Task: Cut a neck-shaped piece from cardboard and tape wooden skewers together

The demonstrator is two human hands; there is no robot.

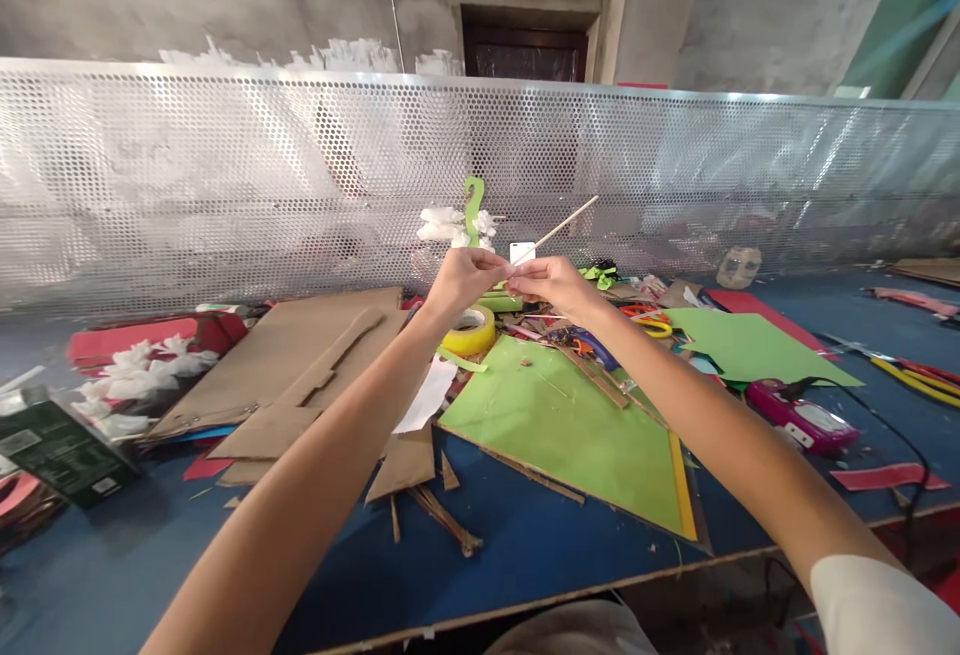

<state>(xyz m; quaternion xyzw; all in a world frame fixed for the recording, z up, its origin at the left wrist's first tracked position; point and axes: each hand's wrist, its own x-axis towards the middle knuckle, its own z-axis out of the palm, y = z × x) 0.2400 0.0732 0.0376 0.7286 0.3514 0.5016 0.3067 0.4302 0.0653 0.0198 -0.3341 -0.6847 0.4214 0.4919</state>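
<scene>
Both my hands are raised over the middle of the table with their fingertips meeting. A thin pale wooden stick (559,229) slants up to the right from where the fingers come together. My left hand (471,280) pinches at the stick's lower end. Closed in a pinch at the same spot is my right hand (551,285); the fingers hide that end. Just behind my left hand stands a curled green paper shape (473,203) with white tufts (441,224) beside it. A roll of yellow tape (471,331) lies below my left hand.
Green sheet (562,435) covers the table's middle. Brown cardboard (307,350) and a dark green box (67,450) are left. At right lie a magenta device (802,417) with a black cord, scissors with yellow handles (911,375) and a clear jar (739,267). A perforated metal panel (225,175) stands behind.
</scene>
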